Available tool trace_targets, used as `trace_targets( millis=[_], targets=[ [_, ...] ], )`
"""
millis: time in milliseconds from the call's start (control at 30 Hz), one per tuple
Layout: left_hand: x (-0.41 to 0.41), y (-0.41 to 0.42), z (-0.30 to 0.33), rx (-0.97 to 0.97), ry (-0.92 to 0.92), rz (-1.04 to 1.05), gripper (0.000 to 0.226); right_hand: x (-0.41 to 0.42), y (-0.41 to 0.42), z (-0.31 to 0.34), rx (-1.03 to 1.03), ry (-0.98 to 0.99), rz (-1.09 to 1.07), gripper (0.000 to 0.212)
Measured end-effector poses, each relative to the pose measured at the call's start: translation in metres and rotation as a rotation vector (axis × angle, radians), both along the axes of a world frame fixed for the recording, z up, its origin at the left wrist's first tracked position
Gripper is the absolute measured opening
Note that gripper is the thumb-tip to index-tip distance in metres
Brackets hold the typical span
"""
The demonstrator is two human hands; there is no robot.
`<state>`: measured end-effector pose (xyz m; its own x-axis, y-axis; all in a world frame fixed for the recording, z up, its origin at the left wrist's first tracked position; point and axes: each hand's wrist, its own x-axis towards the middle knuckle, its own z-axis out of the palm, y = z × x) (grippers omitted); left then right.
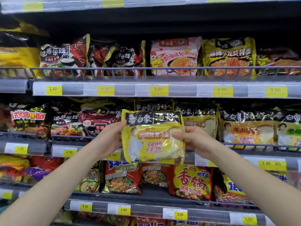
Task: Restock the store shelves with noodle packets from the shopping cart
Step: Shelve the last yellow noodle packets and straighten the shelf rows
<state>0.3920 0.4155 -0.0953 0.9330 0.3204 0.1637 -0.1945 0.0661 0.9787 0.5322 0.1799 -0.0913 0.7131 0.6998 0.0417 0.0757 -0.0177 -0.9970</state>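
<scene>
Both hands, left hand and right hand, pinch the side edges of a yellow noodle packet, held upright before the middle shelf among matching packets. It looks light, crinkly and slippery, its contents brittle; edge grips suit. Forearms reach forward, raised.

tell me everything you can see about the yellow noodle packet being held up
The yellow noodle packet is a glossy, crinkled plastic bag with a black band of white characters across the top, an orange label strip, a figure in white on the left and red lettering lower down. It is upright, front facing the camera, tilted slightly, and sealed as far as shows. The left hand grips its left edge and the right hand its right edge, holding it in front of the middle shelf's similar packets.
</scene>
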Motion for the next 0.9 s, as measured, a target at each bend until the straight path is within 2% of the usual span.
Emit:
trace_targets(
  millis=[67,167,267,333,367,400,500,767,900],
  targets=[
    [0.001,0.001,-0.004,0.169,0.009,0.049,0.031,0.01,-0.001,0.009,0.025,0.023,-0.053,0.017],
    [-0.007,0.002,-0.014,0.735,0.094,0.051,0.037,0.023,0.001,0.022,0.102,0.075,-0.153,0.024],
    [-0.008,0.012,-0.03,1.288,0.163,0.015,0.088,0.035,0.006,0.025,0.117,0.082,-0.228,0.03],
    [-0.008,0.015,-0.035,1.571,0.171,0.018,0.085,0.042,0.013,0.024,0.122,0.096,-0.247,0.037],
    [-0.008,0.017,-0.037,1.636,0.163,0.02,0.081,0.043,0.016,0.023,0.117,0.109,-0.252,0.044],
    [-0.009,0.016,-0.036,1.664,0.151,0.017,0.079,0.045,0.02,0.022,0.122,0.117,-0.26,0.049],
    [-0.011,0.018,-0.037,1.696,0.159,0.011,0.073,0.047,0.029,0.022,0.13,0.096,-0.293,0.044],
    [-0.01,0.018,-0.036,1.666,0.168,-0.01,0.078,0.055,0.063,0.012,0.016,-0.016,-0.297,0.082],
    [-0.01,0.018,-0.035,1.676,0.163,-0.01,0.081,0.053,0.074,0.007,-0.089,-0.09,-0.315,0.073]
  ],
)
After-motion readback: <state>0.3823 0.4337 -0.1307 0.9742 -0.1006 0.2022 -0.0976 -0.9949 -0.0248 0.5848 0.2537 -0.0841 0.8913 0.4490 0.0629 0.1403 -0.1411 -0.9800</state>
